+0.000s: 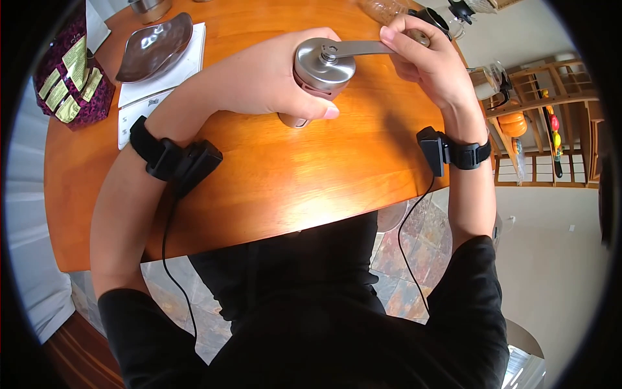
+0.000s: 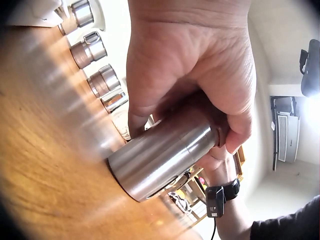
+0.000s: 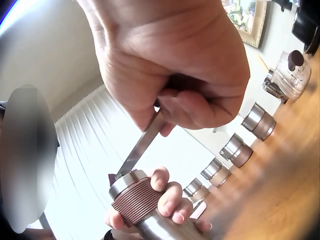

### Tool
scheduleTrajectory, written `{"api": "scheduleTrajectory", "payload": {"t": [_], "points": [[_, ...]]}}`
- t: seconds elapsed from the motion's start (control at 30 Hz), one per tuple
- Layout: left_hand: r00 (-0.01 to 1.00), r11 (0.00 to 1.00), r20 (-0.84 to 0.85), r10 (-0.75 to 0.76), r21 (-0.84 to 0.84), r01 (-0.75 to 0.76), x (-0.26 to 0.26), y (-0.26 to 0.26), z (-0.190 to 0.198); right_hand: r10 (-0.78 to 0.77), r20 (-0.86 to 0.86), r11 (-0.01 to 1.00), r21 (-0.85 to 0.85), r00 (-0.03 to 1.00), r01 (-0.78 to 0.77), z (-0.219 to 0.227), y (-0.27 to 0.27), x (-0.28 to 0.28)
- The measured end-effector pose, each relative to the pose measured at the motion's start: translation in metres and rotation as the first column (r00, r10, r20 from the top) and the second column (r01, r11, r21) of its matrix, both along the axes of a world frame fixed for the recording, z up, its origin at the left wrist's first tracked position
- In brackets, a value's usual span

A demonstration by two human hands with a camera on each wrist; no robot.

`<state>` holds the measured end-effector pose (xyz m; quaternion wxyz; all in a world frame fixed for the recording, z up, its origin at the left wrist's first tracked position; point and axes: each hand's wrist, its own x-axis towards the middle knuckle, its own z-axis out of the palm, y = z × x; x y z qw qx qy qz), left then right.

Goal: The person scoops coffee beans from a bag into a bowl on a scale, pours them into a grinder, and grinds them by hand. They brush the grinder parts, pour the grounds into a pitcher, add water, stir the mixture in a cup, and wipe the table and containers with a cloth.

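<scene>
The grinder stood near the middle of the tabletop, back from the near edge, its long axis about upright, lid end up. Its crank pointed toward the right edge. The left hand had its grip wrapped round the grinder; the right hand had its grip closed on the knob (mostly hidden by fingers). The tabletop was glossy orange-brown wood, whitened by glare at the near edge. By the left edge a scale bore a brown dish, a purple bag alongside. White curtains hung past that edge, wooden shelves beyond the right.
</scene>
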<state>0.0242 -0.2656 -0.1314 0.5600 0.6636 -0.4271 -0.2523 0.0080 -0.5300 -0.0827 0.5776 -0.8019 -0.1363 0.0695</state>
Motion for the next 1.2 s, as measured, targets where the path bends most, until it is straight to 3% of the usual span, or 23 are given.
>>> {"api": "scheduleTrajectory", "payload": {"t": [0.13, 0.17, 0.23, 0.3, 0.4, 0.47, 0.53, 0.6, 0.73, 0.9, 1.03, 1.1, 1.2], "points": [[0.998, 1.000, -0.062, -0.010, 0.006, 0.011, -0.001, 0.001, 0.002, 0.042, 0.112, 0.996, -0.082, 0.993, -0.033, 0.023, -0.004, 0.006], [0.997, 1.000, -0.081, -0.017, -0.002, 0.017, -0.001, 0.000, 0.001, 0.250, -0.083, 0.968, 0.016, 0.965, -0.250, 0.042, -0.003, 0.011], [0.995, 1.000, -0.099, -0.022, -0.007, 0.022, -0.001, 0.000, 0.000, 0.007, -0.003, 0.999, -0.046, 1.000, -0.008, 0.033, 0.023, -0.007], [1.000, 1.000, 0.008, 0.004, 0.002, -0.004, 0.001, 0.001, 0.000, 0.053, -0.023, 0.998, -0.040, 0.998, -0.054, 0.012, 0.004, 0.008], [0.997, 0.998, -0.064, -0.037, 0.054, 0.041, -0.001, 0.004, 0.006, 0.124, -0.060, 0.992, -0.026, 0.990, -0.126, 0.002, 0.001, 0.014], [0.998, 0.998, -0.068, -0.018, 0.065, 0.023, -0.001, 0.003, 0.006, 0.098, 0.019, 0.991, -0.090, 0.995, -0.096, 0.002, 0.001, 0.014], [0.997, 0.997, -0.076, -0.009, 0.077, 0.015, -0.001, 0.002, 0.004, 0.162, 0.016, 0.983, -0.096, 0.987, -0.159, 0.008, -0.001, 0.019], [0.999, 0.997, -0.051, -0.010, 0.072, 0.013, 0.001, 0.003, 0.004, 0.061, -0.036, 0.983, -0.170, 0.997, -0.066, 0.033, 0.019, 0.010], [0.999, 0.997, -0.036, -0.027, 0.072, 0.029, 0.000, 0.005, 0.006, 0.160, -0.042, 0.953, -0.252, 0.986, -0.166, 0.043, 0.023, 0.021], [0.997, 0.995, 0.076, 0.002, 0.095, -0.009, 0.000, 0.007, 0.004, 0.195, -0.131, 0.953, -0.211, 0.972, -0.220, 0.032, 0.015, 0.033], [0.999, 0.992, 0.037, 0.007, 0.122, -0.012, -0.001, 0.011, 0.009, 0.197, -0.154, 0.947, -0.225, 0.968, -0.229, 0.031, 0.012, 0.030], [0.989, 0.993, 0.145, 0.038, 0.105, -0.053, 0.000, 0.012, 0.010, 0.195, -0.137, 0.946, -0.237, 0.971, -0.223, 0.030, 0.010, 0.029], [0.987, 0.991, 0.160, -0.034, 0.135, 0.012, 0.005, 0.013, 0.011, 0.192, -0.122, 0.937, -0.274, 0.974, -0.219, 0.027, 0.005, 0.027]]}}
